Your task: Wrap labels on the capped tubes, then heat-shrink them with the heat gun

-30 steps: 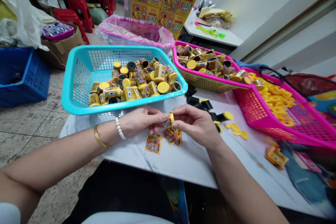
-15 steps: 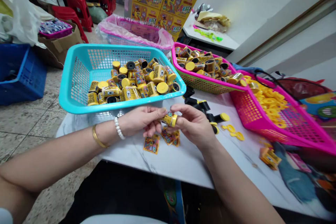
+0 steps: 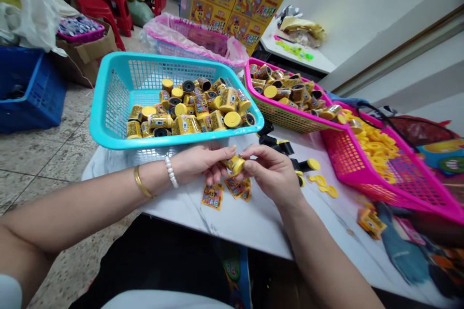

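Note:
A small yellow-capped canister (image 3: 233, 164) with a printed yellow wrap is held between my two hands above the table's front part. My left hand (image 3: 206, 163) is closed round its body, thumb on top. The fingertips of my right hand (image 3: 272, 170) pinch the capped end. Just below lie printed orange labels (image 3: 212, 196), one apart and a few overlapping. Behind my hands stands a turquoise basket (image 3: 174, 142) with many wrapped canisters (image 3: 186, 124), some showing yellow caps and some black ends. Black canisters (image 3: 286, 147) without wraps lie right of my right hand.
A pink basket (image 3: 290, 115) of wrapped canisters stands behind right; another pink basket (image 3: 348, 174) holds yellow ring pieces (image 3: 377, 145). Loose yellow rings (image 3: 322, 186), folded orange labels (image 3: 371, 223) and a blue cloth (image 3: 402, 251) lie on the right. A blue crate (image 3: 32, 91) stands left.
The view has shifted slightly, so the baskets sit a little further right in it. The canister has tipped in my fingers, its cap now turned more toward me. Both hands keep their hold.

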`<state>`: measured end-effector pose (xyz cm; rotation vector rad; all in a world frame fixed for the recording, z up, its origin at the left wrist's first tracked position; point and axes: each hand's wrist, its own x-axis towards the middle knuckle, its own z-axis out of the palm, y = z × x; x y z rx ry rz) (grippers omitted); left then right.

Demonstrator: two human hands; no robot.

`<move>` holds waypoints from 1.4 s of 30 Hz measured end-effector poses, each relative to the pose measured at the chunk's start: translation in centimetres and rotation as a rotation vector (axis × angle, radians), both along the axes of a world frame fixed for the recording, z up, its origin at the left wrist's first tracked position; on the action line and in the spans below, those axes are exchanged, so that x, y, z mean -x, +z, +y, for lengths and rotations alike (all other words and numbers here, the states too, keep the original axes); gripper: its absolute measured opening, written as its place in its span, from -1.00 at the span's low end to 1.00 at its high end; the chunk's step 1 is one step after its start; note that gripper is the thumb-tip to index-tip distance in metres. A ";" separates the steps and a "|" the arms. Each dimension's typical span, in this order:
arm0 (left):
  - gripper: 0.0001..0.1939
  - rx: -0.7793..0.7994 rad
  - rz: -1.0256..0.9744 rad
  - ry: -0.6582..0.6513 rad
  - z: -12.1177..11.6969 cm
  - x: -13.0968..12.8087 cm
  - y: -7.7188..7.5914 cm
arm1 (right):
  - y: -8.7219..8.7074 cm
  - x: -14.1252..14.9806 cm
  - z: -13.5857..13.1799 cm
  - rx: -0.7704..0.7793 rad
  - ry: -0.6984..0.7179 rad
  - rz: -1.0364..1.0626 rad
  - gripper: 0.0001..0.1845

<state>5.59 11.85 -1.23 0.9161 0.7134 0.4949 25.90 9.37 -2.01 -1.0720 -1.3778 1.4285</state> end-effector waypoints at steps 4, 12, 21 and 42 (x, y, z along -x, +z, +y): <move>-0.54 0.043 -0.003 0.053 0.1 0.1 0.0 | 0.2 0.2 0.0 -0.210 -0.082 -0.111 -0.71; -0.59 0.076 -0.056 0.140 0.2 0.1 -0.3 | 0.7 1.4 -1.4 -0.438 -0.122 -0.414 -0.71; -0.56 -0.139 -0.068 0.200 -0.2 -0.5 -1.0 | 0.7 2.2 -0.5 -0.006 -0.185 -0.056 -0.64; -0.58 -0.155 -0.073 0.209 -0.4 -0.1 -0.5 | 0.7 0.6 0.2 -0.309 0.012 -0.046 -0.79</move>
